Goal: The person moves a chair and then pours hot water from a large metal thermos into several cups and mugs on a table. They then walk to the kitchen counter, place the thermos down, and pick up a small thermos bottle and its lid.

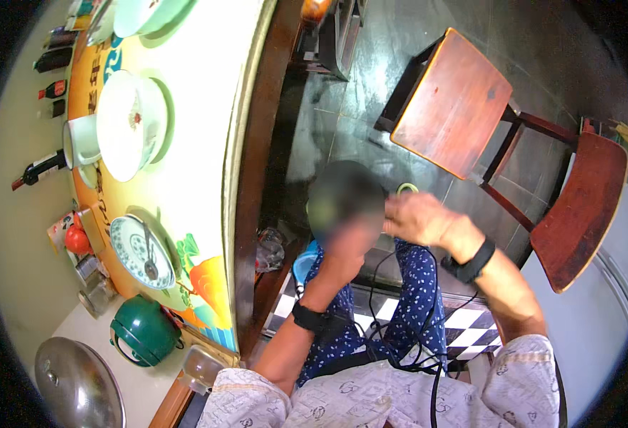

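Note:
My left hand point(346, 246) is raised over my lap, and its fingers run into a blurred, dark round patch. Whatever it may hold there is hidden by the blur. Beside that patch on the right is my right hand point(420, 218), its fingers bent towards the blur; whether they grip something is unclear. A pale green curved rim point(407, 188) shows just beyond the right hand. Black bands circle both wrists, and dark cables point(434, 342) hang over the blue patterned trousers point(418, 283).
Along the left stands a table with a bright printed cover point(201, 160), bearing a white bowl point(127, 125), a mug point(81, 140), a patterned dish point(142, 251) with a spoon, and a green pot point(147, 330). A wooden chair point(453, 101) stands ahead right. A blue basin point(305, 262) is near my left leg.

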`<action>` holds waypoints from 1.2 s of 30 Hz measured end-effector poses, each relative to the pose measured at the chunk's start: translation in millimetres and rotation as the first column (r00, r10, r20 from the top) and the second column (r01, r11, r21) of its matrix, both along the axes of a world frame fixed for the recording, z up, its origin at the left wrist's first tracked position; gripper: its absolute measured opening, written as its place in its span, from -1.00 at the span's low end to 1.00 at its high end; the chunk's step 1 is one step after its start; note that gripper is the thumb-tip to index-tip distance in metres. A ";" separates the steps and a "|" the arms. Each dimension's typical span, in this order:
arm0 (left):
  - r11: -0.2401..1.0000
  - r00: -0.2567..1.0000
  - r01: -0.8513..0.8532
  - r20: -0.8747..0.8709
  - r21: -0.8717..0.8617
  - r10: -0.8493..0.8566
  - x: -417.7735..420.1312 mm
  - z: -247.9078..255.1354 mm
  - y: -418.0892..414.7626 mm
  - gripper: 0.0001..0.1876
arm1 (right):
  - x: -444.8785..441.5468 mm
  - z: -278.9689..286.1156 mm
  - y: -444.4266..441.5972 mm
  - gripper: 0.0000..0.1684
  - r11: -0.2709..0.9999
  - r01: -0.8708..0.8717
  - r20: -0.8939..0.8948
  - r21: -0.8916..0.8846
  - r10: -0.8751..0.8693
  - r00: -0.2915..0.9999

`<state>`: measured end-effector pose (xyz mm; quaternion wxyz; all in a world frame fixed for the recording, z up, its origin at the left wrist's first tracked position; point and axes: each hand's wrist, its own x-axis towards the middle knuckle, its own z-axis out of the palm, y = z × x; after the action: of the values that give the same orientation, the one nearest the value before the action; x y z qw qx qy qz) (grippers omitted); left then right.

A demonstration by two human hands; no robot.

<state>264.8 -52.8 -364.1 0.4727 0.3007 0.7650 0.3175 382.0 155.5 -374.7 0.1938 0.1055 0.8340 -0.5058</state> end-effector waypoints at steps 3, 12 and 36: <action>0.973 0.923 -0.218 0.306 -0.079 0.232 -8.5 50.1 5.6 -0.79 | 32.5 39.7 -15.9 -0.61 0.974 0.104 -0.003 -0.202 -0.106 0.994; 0.888 0.950 -0.311 0.123 0.338 0.285 5.0 94.6 24.1 -0.66 | 56.8 143.6 -37.6 -0.59 0.758 0.493 0.254 -0.427 -0.423 0.870; 0.772 0.632 -0.632 0.622 0.068 0.462 38.7 170.4 26.3 -0.55 | 148.4 227.8 -18.1 -0.42 0.718 0.613 -0.216 0.328 -0.575 0.789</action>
<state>303.5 -26.5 -193.7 0.5116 0.0053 0.5880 0.6265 530.4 137.4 -146.8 -0.0444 0.3780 0.8460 -0.3733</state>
